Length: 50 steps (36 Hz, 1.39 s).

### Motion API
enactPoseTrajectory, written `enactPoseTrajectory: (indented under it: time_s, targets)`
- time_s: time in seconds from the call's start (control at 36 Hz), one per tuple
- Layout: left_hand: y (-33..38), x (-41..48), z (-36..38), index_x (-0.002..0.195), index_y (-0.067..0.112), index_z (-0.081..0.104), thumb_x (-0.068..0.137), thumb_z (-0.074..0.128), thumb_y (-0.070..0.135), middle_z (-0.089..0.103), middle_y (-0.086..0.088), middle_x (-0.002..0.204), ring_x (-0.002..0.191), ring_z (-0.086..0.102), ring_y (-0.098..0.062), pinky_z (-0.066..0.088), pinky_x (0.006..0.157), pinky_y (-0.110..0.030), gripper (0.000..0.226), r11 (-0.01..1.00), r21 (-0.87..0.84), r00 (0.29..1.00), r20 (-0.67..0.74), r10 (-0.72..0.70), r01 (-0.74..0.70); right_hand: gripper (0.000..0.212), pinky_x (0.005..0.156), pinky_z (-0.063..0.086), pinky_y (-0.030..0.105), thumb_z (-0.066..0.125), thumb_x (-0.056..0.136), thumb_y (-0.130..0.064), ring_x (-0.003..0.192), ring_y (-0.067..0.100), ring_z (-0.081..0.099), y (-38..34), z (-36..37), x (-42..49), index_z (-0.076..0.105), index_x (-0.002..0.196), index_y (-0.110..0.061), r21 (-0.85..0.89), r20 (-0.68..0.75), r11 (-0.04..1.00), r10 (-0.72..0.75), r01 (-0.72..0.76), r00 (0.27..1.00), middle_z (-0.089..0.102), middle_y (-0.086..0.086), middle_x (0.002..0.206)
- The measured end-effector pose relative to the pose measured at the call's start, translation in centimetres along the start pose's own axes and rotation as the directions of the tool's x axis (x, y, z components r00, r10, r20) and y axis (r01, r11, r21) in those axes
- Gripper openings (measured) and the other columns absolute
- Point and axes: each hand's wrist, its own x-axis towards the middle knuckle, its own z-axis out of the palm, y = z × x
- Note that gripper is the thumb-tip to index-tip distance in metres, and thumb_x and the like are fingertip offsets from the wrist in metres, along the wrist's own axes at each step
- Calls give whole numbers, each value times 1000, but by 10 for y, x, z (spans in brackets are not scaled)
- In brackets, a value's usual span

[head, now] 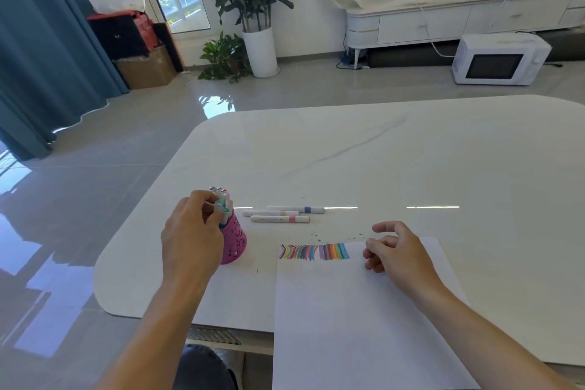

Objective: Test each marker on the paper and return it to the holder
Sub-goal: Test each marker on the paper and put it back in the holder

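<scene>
Pinching one marker (pixel 225 215) among the upright bunch in the pink holder (pixel 235 242), left hand (pixel 190 234) at the table's (pixel 380 152) near-left corner, fingers (pixel 207 209) closed on its cap end. Hovering the right hand (pixel 397 252) over the paper (pixel 348 320), loosely curled, holding nothing, beside the colour strokes (pixel 315 252). Seating or drawing, hard to call. Next, likely: fetching the three loose markers (pixel 280 218) lying beyond the paper.
</scene>
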Motion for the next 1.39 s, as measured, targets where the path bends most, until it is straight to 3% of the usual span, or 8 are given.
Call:
enactPoseTrajectory:
  time_s: [0.14, 0.39, 0.58, 0.72, 0.83, 1.0, 1.22, 1.39]
  targets:
    - [-7, 1, 5, 105, 25, 61, 94, 56, 4, 65, 3, 101, 90, 56, -21, 40, 71, -30, 25, 998, 70, 998, 65, -5, 1, 21, 63, 56, 27, 62, 96, -9, 63, 17, 73, 1, 1, 0, 57, 114, -18, -13, 5, 1000, 4, -4, 1000, 77, 5, 78]
    - [-2, -3, 8, 113, 19, 58, 93, 63, 13, 63, 2, 109, 96, 58, -19, 47, 81, -33, 22, 998, 9, 998, -19, 54, -54, 21, 64, 57, 29, 62, 96, -8, 64, 19, 74, 1, 1, 0, 57, 114, -18, -12, 3, 1000, 3, -3, 1000, 77, 5, 78]
    - [11, -13, 16, 116, 18, 59, 89, 64, 2, 55, 11, 110, 100, 52, -10, 44, 85, -26, 32, 970, -67, 972, -46, 229, -232, 21, 68, 58, 34, 62, 96, -8, 63, 18, 73, 2, -1, 2, 57, 113, -19, -9, 3, 1000, 0, 0, 1000, 77, 5, 78]
    - [23, -23, 32, 111, 19, 63, 86, 66, 3, 57, 12, 105, 100, 55, -8, 42, 84, -23, 29, 923, -87, 920, 90, 382, -375, 17, 65, 57, 31, 61, 97, -10, 64, 19, 73, 2, -4, 3, 58, 111, -20, 1, -5, 1000, 0, 0, 1000, 77, 5, 78]
    - [21, -28, 50, 117, 23, 61, 92, 64, 13, 56, 16, 105, 99, 55, -2, 47, 86, -20, 27, 938, -99, 895, 281, 346, -332, 5, 66, 58, 33, 60, 100, -17, 67, 22, 75, 2, -5, 5, 63, 104, -17, 19, -14, 1000, 13, -13, 1000, 77, 5, 78]
    - [11, -21, 75, 131, 24, 55, 98, 54, 19, 57, 8, 127, 116, 54, -12, 49, 93, -29, 34, 954, 20, 852, 456, 259, -300, 8, 73, 60, 40, 60, 101, -20, 71, 27, 76, 3, -5, 7, 65, 100, -13, 33, -5, 999, 35, -35, 999, 77, 8, 80]
    - [-4, -7, 102, 139, 18, 52, 101, 44, 14, 48, 3, 147, 136, 40, -18, 34, 113, -33, 39, 935, 67, 845, 455, 282, -348, 9, 64, 57, 27, 58, 102, -19, 69, 22, 76, 3, -7, 5, 65, 101, -13, 29, 12, 999, 43, -43, 999, 77, 8, 82]
    - [-7, -6, 114, 127, 20, 60, 100, 46, 15, 57, 3, 125, 114, 53, -23, 48, 93, -41, 30, 913, 143, 862, 411, 295, -381, 12, 63, 56, 24, 57, 103, -21, 69, 21, 75, 3, -7, 5, 64, 101, -12, 35, 16, 998, 50, -50, 999, 77, 8, 83]
